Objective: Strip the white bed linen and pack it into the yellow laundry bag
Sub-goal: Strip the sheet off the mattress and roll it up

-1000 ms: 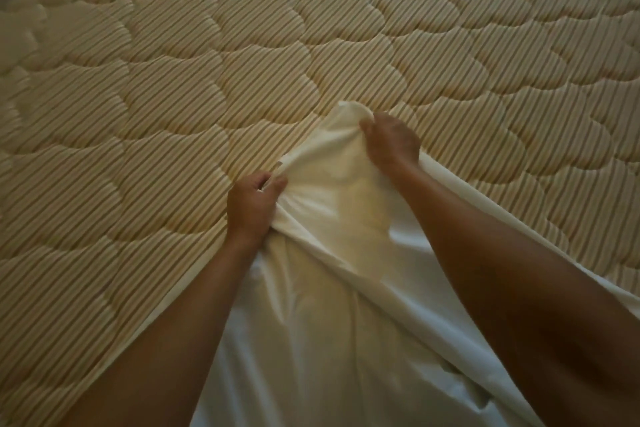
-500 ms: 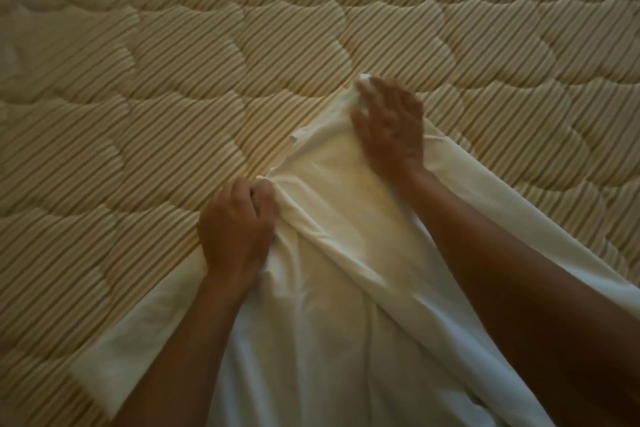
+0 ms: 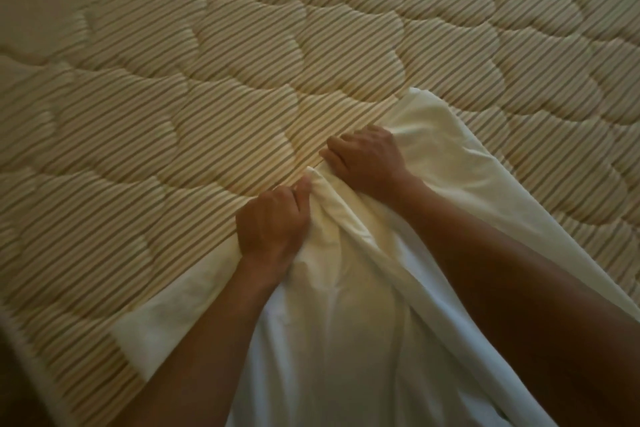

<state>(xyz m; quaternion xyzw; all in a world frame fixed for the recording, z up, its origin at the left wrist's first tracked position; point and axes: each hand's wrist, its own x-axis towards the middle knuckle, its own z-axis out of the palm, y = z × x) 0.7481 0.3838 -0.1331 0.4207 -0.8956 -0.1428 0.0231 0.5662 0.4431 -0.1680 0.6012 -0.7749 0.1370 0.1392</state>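
You're mid-gather: left hand (image 3: 273, 222) fists bunched white sheet (image 3: 349, 305), right hand (image 3: 367, 159) clutches the fold just beyond it, on the bare mattress (image 3: 207, 80). Next, haul the bundle toward you. Yellow bag isn't in view.

- The quilted fabric mattress (image 3: 207, 87) is pale cream-yellow, covered all over in thin brown diagonal stripes.
- Stitched seams cut that striped mattress surface into curved, cloud-like scalloped panels, each slightly puffed and shaded along its edges.
- The creased cotton bed sheet (image 3: 346, 340), lying over the near part of the mattress, is plain white with no print.
- Toward the far corner of the sheet, deeper onto the mattress, its white takes a warm cream-yellow tint; nearer the mattress edge it looks cooler, bluish-white, with grey shadow in the folds.
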